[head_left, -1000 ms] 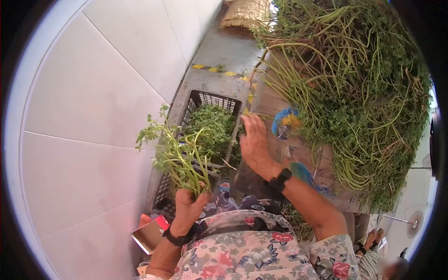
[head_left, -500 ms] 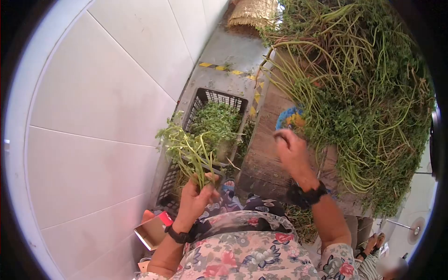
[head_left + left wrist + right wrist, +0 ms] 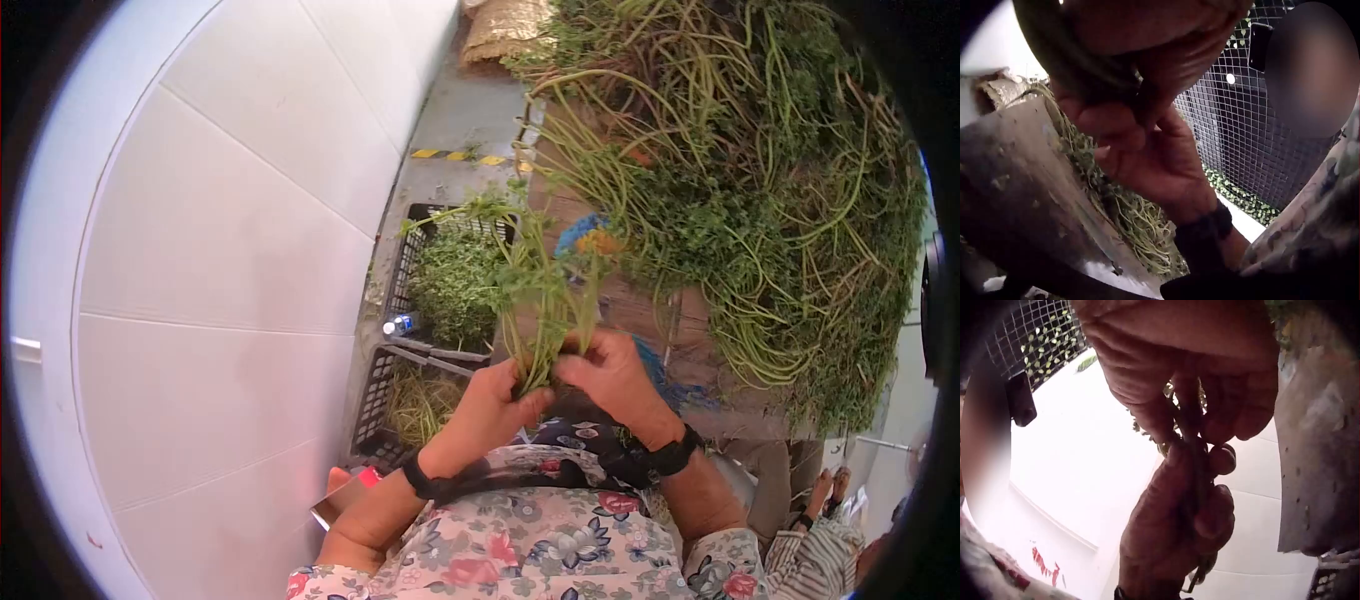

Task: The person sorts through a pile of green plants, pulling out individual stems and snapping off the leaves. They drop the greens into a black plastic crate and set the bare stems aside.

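Note:
My left hand (image 3: pixel 490 400) grips a bunch of leafy green stems (image 3: pixel 540 310) by its lower ends, in front of my body. Close beside it, my right hand (image 3: pixel 615 375) pinches stems at the bunch's right side, thumb and fingers curled in. In the right wrist view the fingertips of both hands meet around the dark stems (image 3: pixel 1192 440). The left wrist view shows my right hand (image 3: pixel 1147 150) just beyond the left. Leaves fan out upward from the bunch, over the edge of a black crate (image 3: pixel 400 262) holding cut greens (image 3: pixel 455 285).
A large heap of long-stemmed greens (image 3: pixel 760 200) covers much of the wooden table (image 3: pixel 690 320) on the right. A second black crate (image 3: pixel 375 395) with stems stands nearer. A white wall (image 3: pixel 230 240) runs along the left. Another person (image 3: pixel 815 550) is at the lower right.
My right hand went from apart, over the table, back to the bunch and now pinches stems. My left hand has moved right with the bunch, which now stands between both hands.

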